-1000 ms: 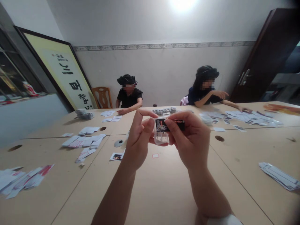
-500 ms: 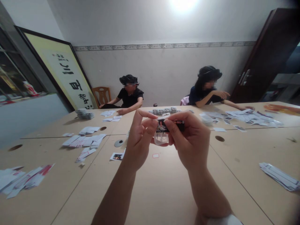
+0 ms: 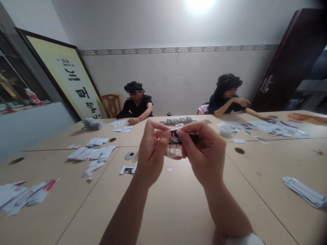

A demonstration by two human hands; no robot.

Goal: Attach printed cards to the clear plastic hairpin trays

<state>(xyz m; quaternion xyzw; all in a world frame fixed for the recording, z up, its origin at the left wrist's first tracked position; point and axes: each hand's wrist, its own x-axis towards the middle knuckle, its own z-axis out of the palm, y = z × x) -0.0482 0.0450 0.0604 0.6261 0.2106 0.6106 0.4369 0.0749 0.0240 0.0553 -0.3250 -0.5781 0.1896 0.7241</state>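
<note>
In front of me, above the table, my left hand [image 3: 153, 154] and my right hand [image 3: 207, 154] meet at a small clear plastic case [image 3: 174, 151] with a hanging tab at its top. A black printed card [image 3: 193, 137] with orange and white marks lies across the upper part of the case. The right thumb presses on the card's front, its fingers behind. My left thumb and index finger pinch the left edge of the case and card. Whether the card is inside the case or against it, I cannot tell.
Piles of paper slips [image 3: 89, 153] lie on the left of the wooden table [image 3: 176, 211]. A picture card [image 3: 127, 170] and a small red-edged label [image 3: 169, 169] are near my hands. Stacks of small packs [image 3: 178, 120] stand at the far edge. Two people sit opposite.
My hands, the case and the card have shifted slightly left, with the same grip. The person at the far left has leaned further left.
</note>
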